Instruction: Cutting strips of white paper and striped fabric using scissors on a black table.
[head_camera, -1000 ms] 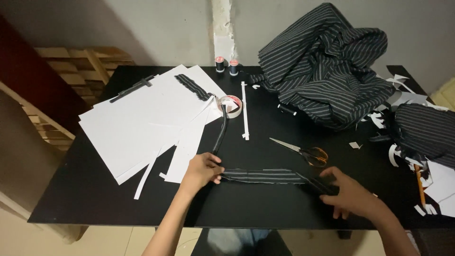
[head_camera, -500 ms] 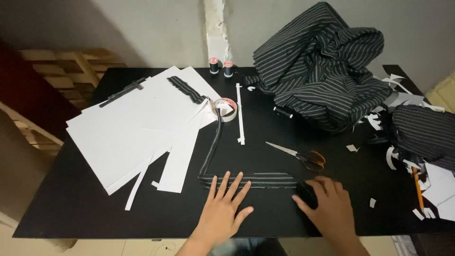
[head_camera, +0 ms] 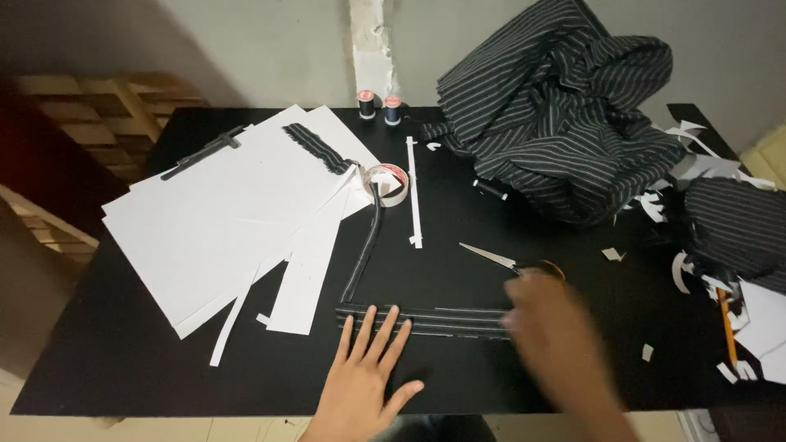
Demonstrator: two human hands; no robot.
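Left hand (head_camera: 364, 381) lay flat and open on one striped fabric strip (head_camera: 426, 319) near the table (head_camera: 123, 368) front. Right hand (head_camera: 557, 336) was too blurry, couldn't tell. I counted two thread spools (head_camera: 379, 105), one scissors (head_camera: 508, 262).

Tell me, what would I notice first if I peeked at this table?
Probably the big heap of dark striped cloth at the far right of the black table, and the white paper sheets fanned out on the left. Up front, the left hand presses flat on a long striped fabric strip.
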